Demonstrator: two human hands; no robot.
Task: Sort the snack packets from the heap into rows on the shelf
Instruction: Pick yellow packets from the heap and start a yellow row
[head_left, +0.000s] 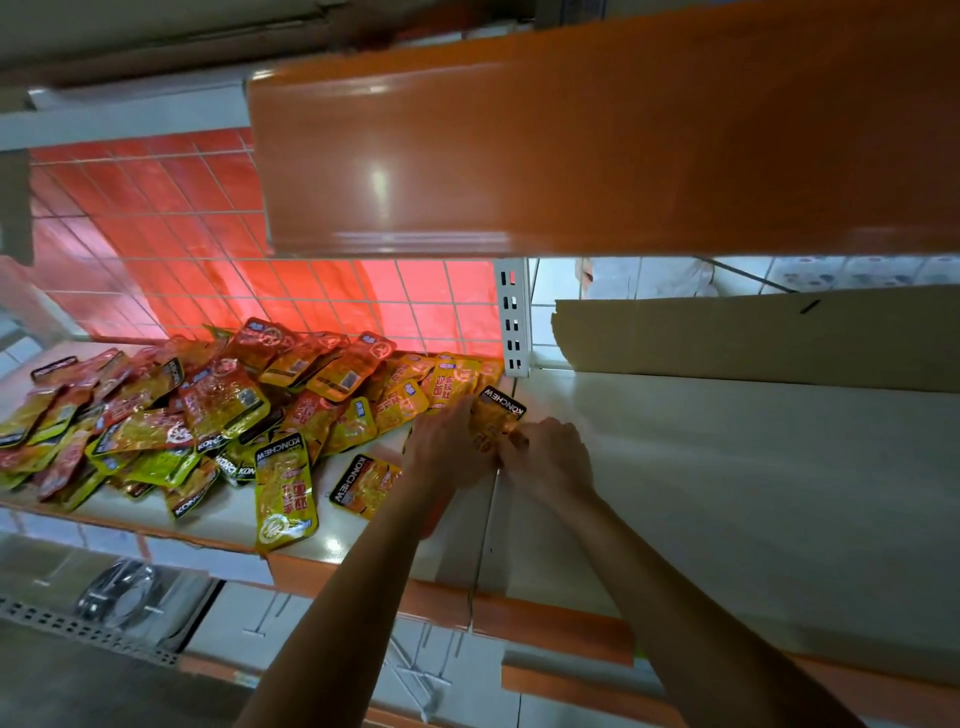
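Note:
A heap of red, orange and yellow snack packets (171, 415) covers the left half of the white shelf (701, 493). Two loose yellow packets lie in front of the heap, one long (284, 493) and one smaller (366, 484). My left hand (449, 452) and my right hand (548, 454) meet at the shelf's middle seam. Together they grip an orange-yellow packet (493, 415) with a black KONCHEW band, standing it upright. Its lower part is hidden by my fingers.
An orange shelf (597, 145) hangs overhead. A red wire-grid back panel (218, 249) stands behind the heap. A white slotted upright (513, 317) divides the bays. A cardboard sheet (753, 338) leans at the back right. Lower shelves with orange edges (561, 623) sit below.

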